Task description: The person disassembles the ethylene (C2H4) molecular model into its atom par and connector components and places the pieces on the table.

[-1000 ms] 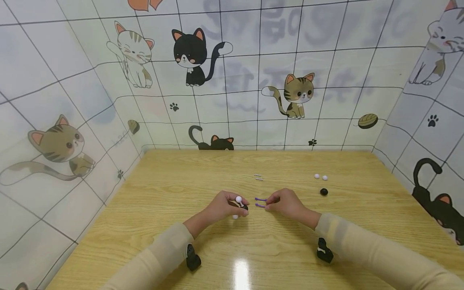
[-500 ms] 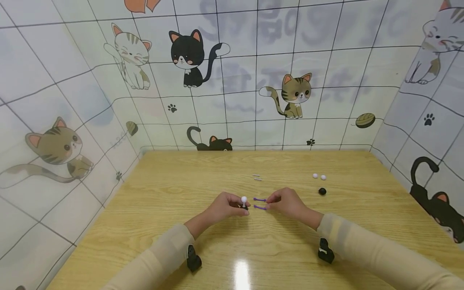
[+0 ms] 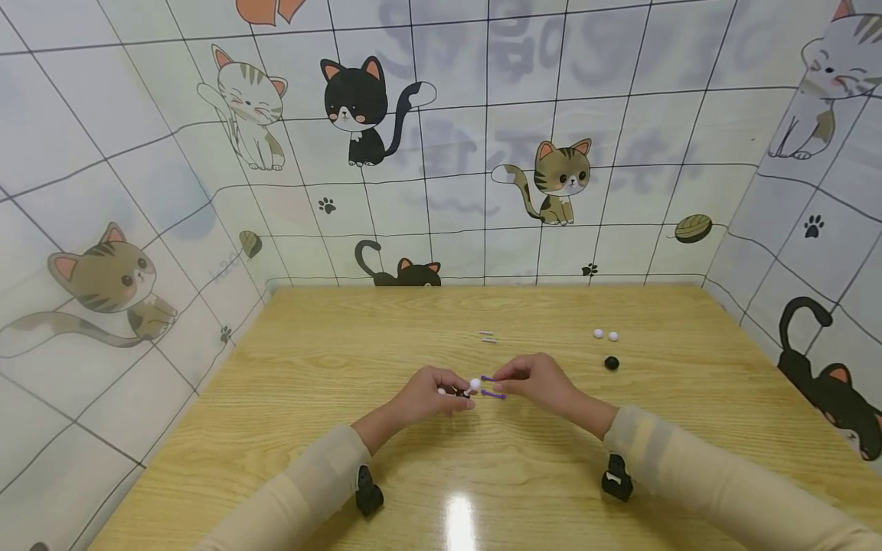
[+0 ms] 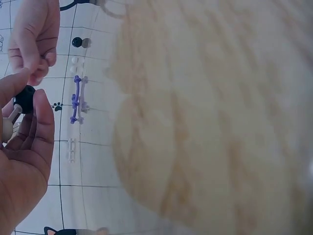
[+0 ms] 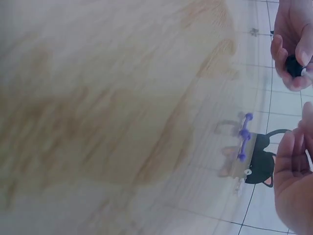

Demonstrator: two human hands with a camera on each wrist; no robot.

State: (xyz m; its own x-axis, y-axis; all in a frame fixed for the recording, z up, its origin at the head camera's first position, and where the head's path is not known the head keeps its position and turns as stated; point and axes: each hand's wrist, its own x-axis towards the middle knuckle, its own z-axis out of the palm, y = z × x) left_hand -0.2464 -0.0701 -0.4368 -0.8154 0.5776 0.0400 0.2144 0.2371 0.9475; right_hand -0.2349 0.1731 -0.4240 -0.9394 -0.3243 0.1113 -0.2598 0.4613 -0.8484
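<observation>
My left hand (image 3: 427,398) holds a small ball-and-stick molecular model, a black ball (image 4: 24,99) joined by a pale stick to a white ball (image 3: 475,384). Another white ball peeks out by the palm; fingers hide part of the piece. Opposite, my right hand (image 3: 540,381) has its fingertips close above two purple curved connectors (image 3: 493,395). It covers one end of the farther one in the head view. Both purple connectors lie on the table in the right wrist view, and nothing shows between the loosely bent right fingers (image 5: 288,147).
Two thin white connectors (image 3: 488,340) lie farther back on the wooden table (image 3: 331,329). To the right are two white balls (image 3: 613,337) and a loose black ball (image 3: 612,363). Cat-print cloth walls (image 3: 455,153) enclose the table at the back and sides.
The model has turned in my left hand, its white ball swinging rightward toward the right hand. My right fingertips have moved slightly left, over the farther purple connector.
</observation>
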